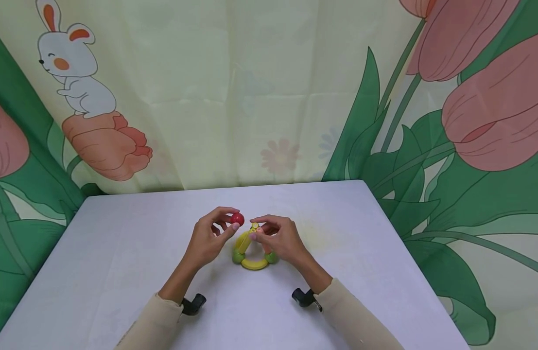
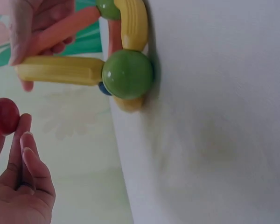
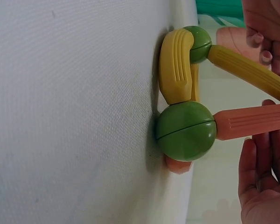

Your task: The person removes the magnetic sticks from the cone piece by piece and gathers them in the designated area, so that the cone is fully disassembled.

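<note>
- Fingers of the left hand [image 1: 210, 239] pinch a red ball [image 1: 237, 219].
- Right hand [image 1: 284, 240] grips a yellow rod [image 3: 245, 70] and orange rod [image 3: 252, 122].
- Both hands angle inward above the table [image 1: 120, 253].

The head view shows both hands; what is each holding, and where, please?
The left hand pinches a red ball by opposite sides; the right hand holds a ridged yellow rod and orange rod by their upper ends.

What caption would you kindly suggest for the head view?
Left hand pinches a red ball; right hand holds the top of a rod-and-ball frame on a white table.
</note>
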`<act>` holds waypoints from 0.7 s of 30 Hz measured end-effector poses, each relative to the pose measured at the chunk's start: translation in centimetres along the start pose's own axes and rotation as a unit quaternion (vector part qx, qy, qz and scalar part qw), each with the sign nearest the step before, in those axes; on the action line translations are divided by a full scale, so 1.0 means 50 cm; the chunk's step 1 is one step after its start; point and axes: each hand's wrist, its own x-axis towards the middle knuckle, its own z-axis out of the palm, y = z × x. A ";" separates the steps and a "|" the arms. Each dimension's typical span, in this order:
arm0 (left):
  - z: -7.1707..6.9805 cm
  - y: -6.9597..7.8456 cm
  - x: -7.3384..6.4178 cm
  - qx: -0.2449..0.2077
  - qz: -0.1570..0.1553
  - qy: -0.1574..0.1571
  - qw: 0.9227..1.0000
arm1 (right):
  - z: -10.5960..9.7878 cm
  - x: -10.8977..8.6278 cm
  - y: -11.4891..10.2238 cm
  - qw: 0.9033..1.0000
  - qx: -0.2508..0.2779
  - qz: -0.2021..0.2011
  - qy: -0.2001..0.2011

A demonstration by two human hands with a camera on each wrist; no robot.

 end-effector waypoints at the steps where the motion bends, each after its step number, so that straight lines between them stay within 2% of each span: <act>1: -0.004 -0.002 -0.001 -0.001 -0.003 0.001 1.000 | 0.000 0.000 0.000 1.000 0.000 0.002 0.000; 3: -0.012 -0.007 -0.004 -0.011 -0.011 0.002 1.000 | 0.000 0.000 0.000 1.000 -0.001 0.002 0.000; 6: -0.023 -0.017 -0.005 -0.051 -0.026 -0.001 0.998 | 0.000 -0.001 -0.001 1.000 0.001 0.002 0.001; 9: -0.032 -0.030 -0.007 -0.099 -0.048 -0.006 0.994 | 0.000 -0.002 0.001 1.000 0.007 0.001 0.001; 12: -0.038 -0.042 -0.009 -0.127 -0.068 -0.006 0.990 | 0.000 -0.002 0.002 1.000 0.010 -0.002 0.002; 21: -0.064 -0.074 -0.016 -0.188 -0.126 0.026 0.974 | -0.001 0.000 0.003 1.000 0.013 -0.008 -0.001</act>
